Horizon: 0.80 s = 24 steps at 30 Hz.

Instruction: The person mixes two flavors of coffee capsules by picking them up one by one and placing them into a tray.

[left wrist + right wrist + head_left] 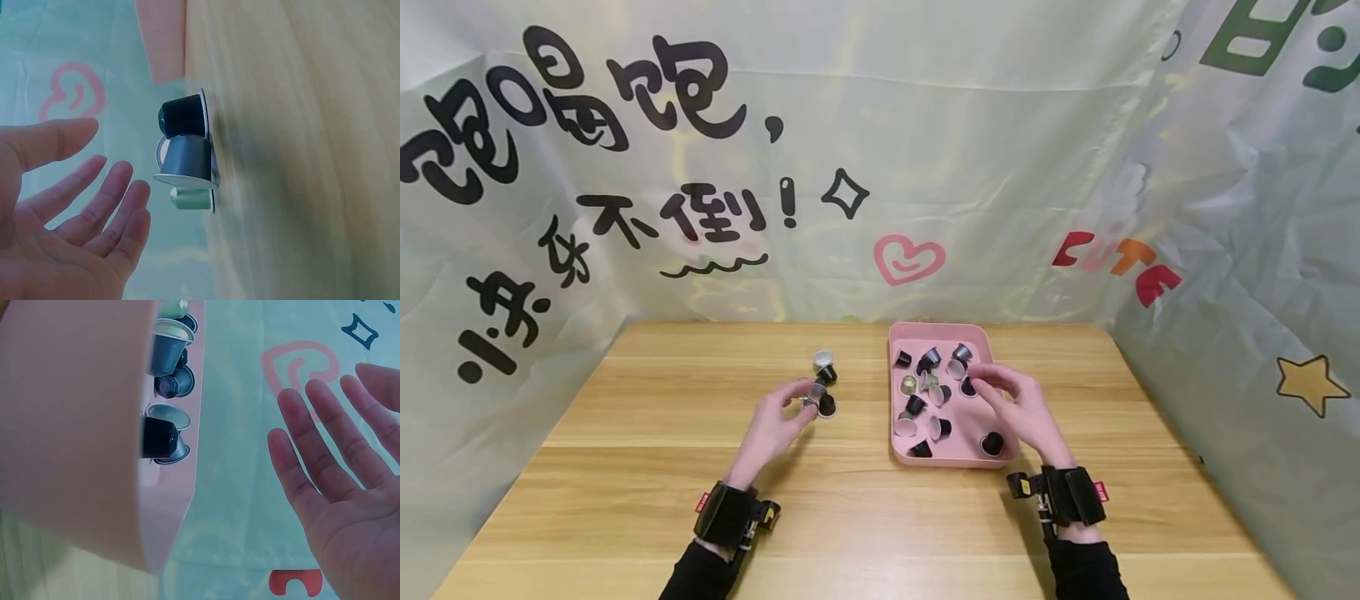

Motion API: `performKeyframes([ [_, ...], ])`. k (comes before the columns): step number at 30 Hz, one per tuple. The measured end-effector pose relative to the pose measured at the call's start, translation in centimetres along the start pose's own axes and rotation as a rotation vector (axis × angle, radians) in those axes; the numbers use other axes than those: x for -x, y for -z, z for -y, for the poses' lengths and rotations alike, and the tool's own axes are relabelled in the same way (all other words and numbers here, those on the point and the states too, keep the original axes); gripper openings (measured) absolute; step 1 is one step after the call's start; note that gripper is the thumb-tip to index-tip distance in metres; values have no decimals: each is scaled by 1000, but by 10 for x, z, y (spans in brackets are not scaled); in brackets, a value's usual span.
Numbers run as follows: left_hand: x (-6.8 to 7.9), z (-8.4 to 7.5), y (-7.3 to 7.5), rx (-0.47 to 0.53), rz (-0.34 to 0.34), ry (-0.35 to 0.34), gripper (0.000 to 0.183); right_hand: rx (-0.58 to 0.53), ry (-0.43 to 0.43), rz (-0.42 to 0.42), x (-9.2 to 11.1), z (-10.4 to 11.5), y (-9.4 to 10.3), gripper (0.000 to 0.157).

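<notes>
On the left side of the wooden table lies a small cluster of coffee capsules, among them a black capsule [827, 405] and one showing its pale lid [823, 359]. My left hand [778, 421] hovers beside the cluster with fingers loosely bent. The left wrist view has its fingers apart from a blue-grey capsule [187, 156], a black capsule [184, 117] and a green capsule [192, 199]. Over the right edge of a pink tray [966, 425] is my right hand [1018, 408], fingers relaxed and holding nothing. Several capsules lie scattered in that tray.
The tray's raised wall [75, 425] fills much of the right wrist view. A printed cloth backdrop [1000, 167] rises behind the table [662, 500] and along its sides.
</notes>
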<state>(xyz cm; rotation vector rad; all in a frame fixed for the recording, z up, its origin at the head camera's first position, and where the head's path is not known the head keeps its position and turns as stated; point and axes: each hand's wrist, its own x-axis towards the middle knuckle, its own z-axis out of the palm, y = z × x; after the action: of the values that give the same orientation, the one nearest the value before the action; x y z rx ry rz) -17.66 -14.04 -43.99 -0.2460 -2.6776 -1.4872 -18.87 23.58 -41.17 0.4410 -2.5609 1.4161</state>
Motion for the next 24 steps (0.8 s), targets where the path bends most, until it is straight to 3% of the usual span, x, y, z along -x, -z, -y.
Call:
performKeyframes([
  [10,-1,-1,-6,-41,18,-6,45,-5,22,11,-1,-1,-2,28],
  [24,-9,-7,-17,-322,-2,-117,42,-11,22,13,0,0,-1,32],
])
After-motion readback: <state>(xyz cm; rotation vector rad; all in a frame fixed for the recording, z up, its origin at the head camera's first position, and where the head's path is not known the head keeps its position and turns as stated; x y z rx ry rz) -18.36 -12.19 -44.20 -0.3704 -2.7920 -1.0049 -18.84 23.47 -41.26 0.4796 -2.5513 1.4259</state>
